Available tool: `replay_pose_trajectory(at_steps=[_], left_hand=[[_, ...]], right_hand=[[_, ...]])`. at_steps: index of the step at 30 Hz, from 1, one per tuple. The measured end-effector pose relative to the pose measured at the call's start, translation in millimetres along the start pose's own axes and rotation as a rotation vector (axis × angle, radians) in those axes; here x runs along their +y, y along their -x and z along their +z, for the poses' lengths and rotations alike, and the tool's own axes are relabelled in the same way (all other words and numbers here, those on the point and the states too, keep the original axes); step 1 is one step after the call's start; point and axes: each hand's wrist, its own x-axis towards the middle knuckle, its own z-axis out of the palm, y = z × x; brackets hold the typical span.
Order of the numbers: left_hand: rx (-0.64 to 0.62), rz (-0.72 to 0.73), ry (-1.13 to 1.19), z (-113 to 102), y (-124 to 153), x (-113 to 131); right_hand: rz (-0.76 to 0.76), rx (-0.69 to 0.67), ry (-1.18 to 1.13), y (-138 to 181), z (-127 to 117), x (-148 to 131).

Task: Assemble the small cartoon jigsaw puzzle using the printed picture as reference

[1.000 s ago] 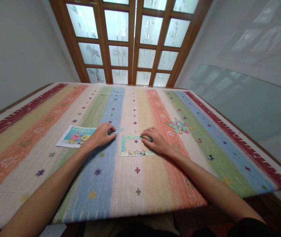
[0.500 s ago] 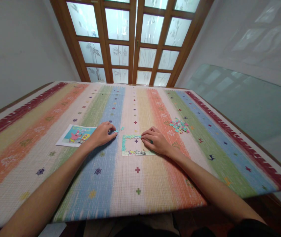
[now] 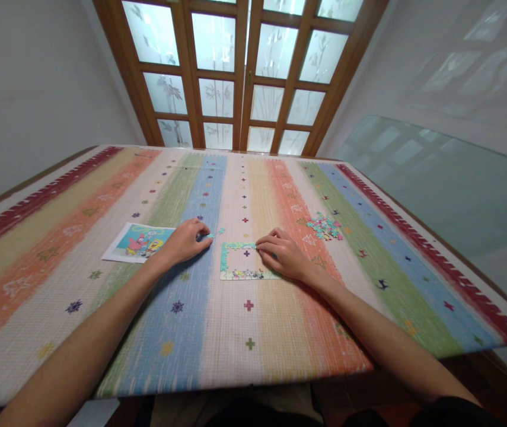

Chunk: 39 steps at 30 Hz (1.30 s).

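A partly built jigsaw frame point(image 3: 241, 273) lies on the striped tablecloth point(image 3: 217, 332) in front of me, its middle bare. My right hand point(image 3: 282, 253) rests curled on the frame's right side, fingertips pressed on its top edge. My left hand point(image 3: 186, 240) lies to the left of the frame, fingers curled on a small teal puzzle piece point(image 3: 209, 235). Another loose teal piece point(image 3: 221, 230) sits just beyond it.
A cartoon reference picture point(image 3: 140, 242) lies left of my left hand. A heap of loose puzzle pieces point(image 3: 323, 226) sits to the right on the orange and green stripes. A glass tabletop point(image 3: 453, 184) adjoins on the right. Wooden glazed doors point(image 3: 239, 71) stand behind the table.
My right hand's fingers have shifted slightly along the frame's top edge. My left hand has stayed in place.
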Motion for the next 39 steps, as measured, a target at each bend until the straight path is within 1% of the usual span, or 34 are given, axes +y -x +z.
replay_pose_trajectory(at_steps=[10, 15, 23, 35, 39], left_hand=[[0.0, 0.001, 0.001, 1.3, -0.2, -0.5], [0.003, -0.004, -0.003, 2.5, -0.4, -0.6], [0.007, -0.016, 0.017, 3.8, 0.2, 1.0], [0.029, -0.038, 0.067, 8.3, 0.2, 2.1], [0.03, -0.037, 0.072, 8.8, 0.7, 2.7]], right_hand=[[-0.003, -0.065, 0.056, 0.2, -1.5, -1.5], [-0.015, -0.066, 0.083, -0.6, -1.4, -3.2], [0.014, -0.069, 0.085, -0.8, 0.6, -6.2], [0.042, 0.025, -0.031, 2.1, 3.1, -2.1], [0.049, 0.013, -0.048, 2.6, 2.0, -1.9]])
